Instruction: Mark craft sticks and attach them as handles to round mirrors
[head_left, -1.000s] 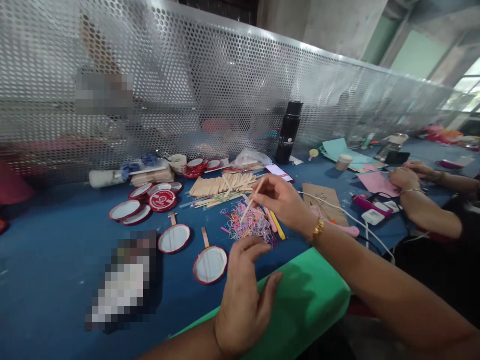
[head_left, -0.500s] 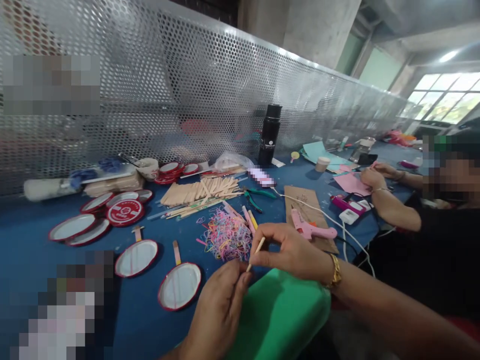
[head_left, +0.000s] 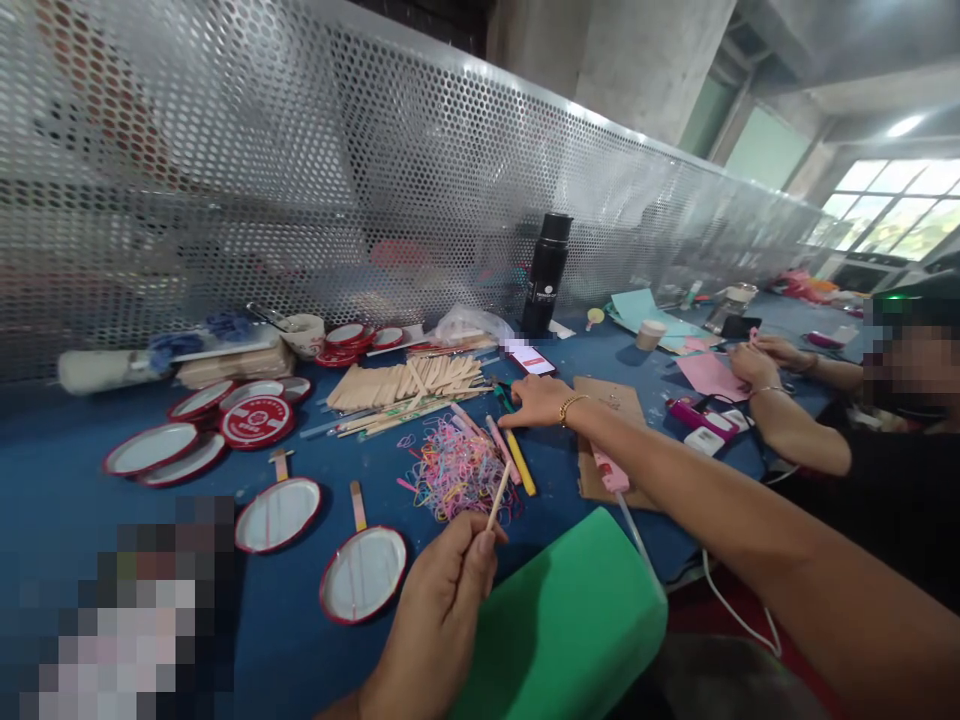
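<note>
— Where is your left hand?
— My left hand (head_left: 442,600) is low in the head view, thumb and fingers pinched tight on a stick (head_left: 499,495). The stick slants up toward 1 o'clock, with its far end over the near edge of the bands (head_left: 454,468).

— And the right?
— My right hand (head_left: 536,400) is stretched out at 1 o'clock from the left, palm down on the table (head_left: 330,455), well apart from the stick. Its fingertips cover something green at its 9 o'clock. I cannot tell whether they are closed on it.

— What lies around them?
— A yellow pen (head_left: 520,462) and a pink pen (head_left: 501,445) lie just at the right hand's 7 o'clock. The stick pile (head_left: 409,380) is at its 9 o'clock, the phone (head_left: 532,360) at 12, and the flask (head_left: 546,272) is beyond that. One lid (head_left: 364,575) lies at 9 o'clock from my left hand, and a green block (head_left: 562,620) is just beside it at 3. A co-worker's hands (head_left: 757,365) are far off at 3 o'clock.
</note>
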